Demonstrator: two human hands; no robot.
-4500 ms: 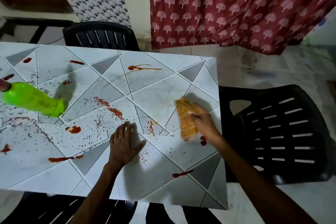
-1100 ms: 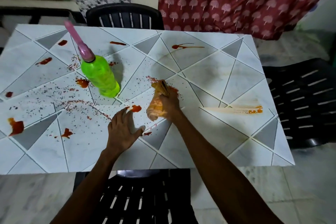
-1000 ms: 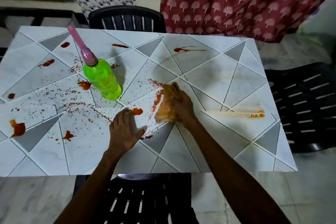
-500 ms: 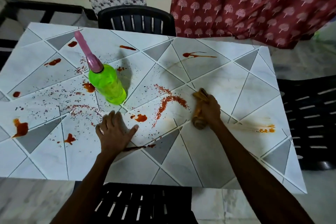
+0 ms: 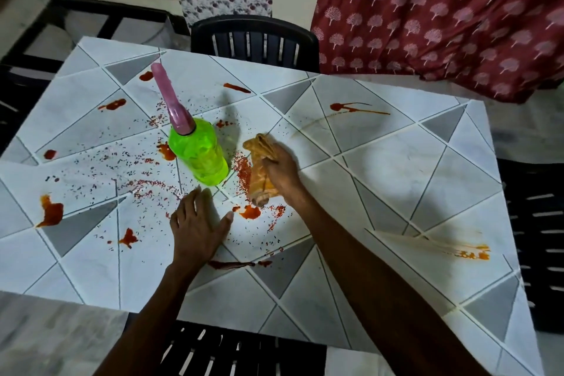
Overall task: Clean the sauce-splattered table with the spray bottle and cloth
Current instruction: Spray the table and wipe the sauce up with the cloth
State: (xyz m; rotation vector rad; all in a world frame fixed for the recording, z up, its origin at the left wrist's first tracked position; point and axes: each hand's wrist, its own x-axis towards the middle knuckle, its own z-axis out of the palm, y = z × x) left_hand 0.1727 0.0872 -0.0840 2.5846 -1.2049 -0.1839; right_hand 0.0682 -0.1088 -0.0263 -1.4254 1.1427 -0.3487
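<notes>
Gripping the cloth (image 5: 261, 168) in a closed fist, right hand (image 5: 282, 169) presses it on the table (image 5: 381, 162) just right of the spray bottle (image 5: 198, 156), near table centre. Cloth is bunched, orange-stained, its left edge against a band of red sauce specks (image 5: 242, 171). Bottle stands upright: green body, pink nozzle; no label or readable writing on it or anywhere else. Left hand (image 5: 197, 226) lies flat, fingers spread, palm down on the table, holding nothing, just below the bottle. A sauce blob (image 5: 251, 211) sits between the two hands; a dark streak (image 5: 235, 264) lies by the left wrist. Versus half a second ago: cloth and right hand have shifted left, from well apart to right next to the bottle; the curved speck trail there is now pushed up against the cloth. Left hand and bottle unchanged. Orange smear (image 5: 457, 249) at the right edge still there. Left half of the table still heavily splattered. Black chairs (image 5: 253, 40) stand around the table, with a red patterned curtain (image 5: 442, 9) behind.
</notes>
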